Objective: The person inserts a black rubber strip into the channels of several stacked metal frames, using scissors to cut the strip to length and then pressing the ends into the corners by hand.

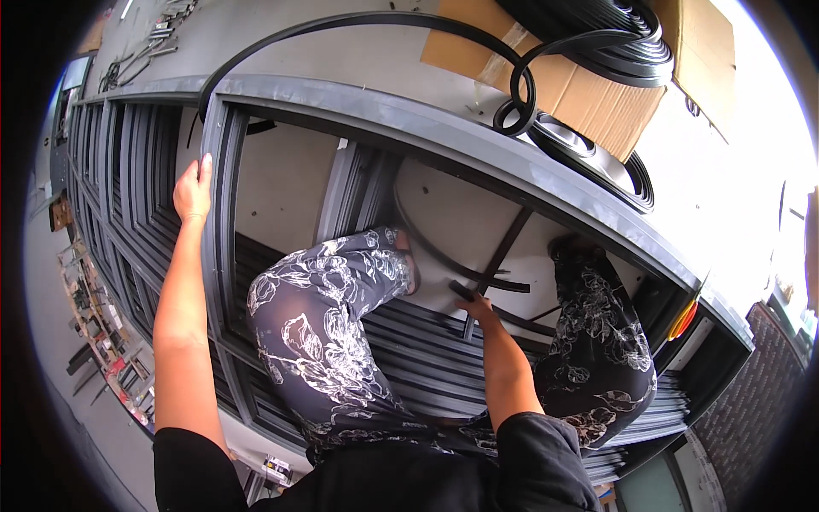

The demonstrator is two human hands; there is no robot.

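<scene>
1. A black strip (pixel 461 292) is located inside the opening of the grey frame (pixel 341 96), low in its middle; one dark end is seen protruding past the right hand.
2. By the right hand (pixel 479 309), inside the grey frame, this strip is grasped, the fingers being closed around it.
3. By the left hand (pixel 193 192), the left upright of the grey frame is touched near its upper corner; the fingers are partly hidden, and whether they are clenched on it cannot be told.
4. Inside the grey frame, just beyond the right hand, other dark strips (pixel 510 239) are crossed over one another above the pale floor (pixel 281 183).
5. The person's legs, clad in patterned trousers (pixel 328 333), are planted inside the grey frame, one on either side of the right hand.
6. Beyond the far rail of the grey frame, a long black strip (pixel 358 18) is arched and looped, with a large black coil (pixel 610 64) rested on a cardboard box (pixel 606 115) and a flatter coil (pixel 636 188) placed beside the rail.
7. To the left of the grey frame, more grey frames (pixel 145 162) are ranged closely together.
8. At the right end of the grey frame, an orange and yellow bundle (pixel 682 319) is seen.
</scene>
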